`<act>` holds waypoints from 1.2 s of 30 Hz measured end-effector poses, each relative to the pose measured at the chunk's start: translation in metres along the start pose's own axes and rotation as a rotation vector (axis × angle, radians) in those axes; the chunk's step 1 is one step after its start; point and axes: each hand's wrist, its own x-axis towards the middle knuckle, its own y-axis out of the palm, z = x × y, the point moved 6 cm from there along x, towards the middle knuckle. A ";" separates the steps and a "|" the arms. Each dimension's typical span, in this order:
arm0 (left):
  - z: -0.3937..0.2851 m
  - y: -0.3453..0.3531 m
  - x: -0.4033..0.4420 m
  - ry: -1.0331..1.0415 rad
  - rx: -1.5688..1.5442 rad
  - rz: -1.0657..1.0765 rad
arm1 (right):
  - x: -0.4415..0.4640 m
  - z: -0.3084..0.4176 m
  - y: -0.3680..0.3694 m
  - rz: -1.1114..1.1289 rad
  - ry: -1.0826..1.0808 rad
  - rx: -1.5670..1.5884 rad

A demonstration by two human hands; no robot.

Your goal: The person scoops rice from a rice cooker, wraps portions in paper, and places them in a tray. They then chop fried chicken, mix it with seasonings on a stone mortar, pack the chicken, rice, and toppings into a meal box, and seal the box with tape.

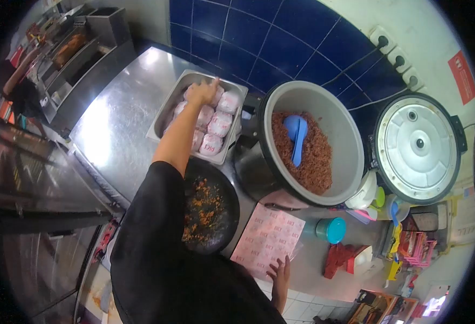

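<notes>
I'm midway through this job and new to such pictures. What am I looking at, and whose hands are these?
No machine here: these are one person's bare hands, seen from a camera on their head, looking forward and down. It is the only view. The left hand reaches into a metal tray of paper-wrapped bundles; I cannot tell whether it grips one. The right hand is open beside printed wrapping paper, visibly holding nothing. Also on the steel counter are a dark pan with orange-brown crumbs, an open rice cooker containing reddish-brown rice and a blue scoop, and a turquoise-lidded jar.
</notes>
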 end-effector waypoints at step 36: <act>0.595 -0.290 -0.943 -0.559 0.584 -0.268 | -0.347 -0.221 0.429 1.360 -0.084 -0.781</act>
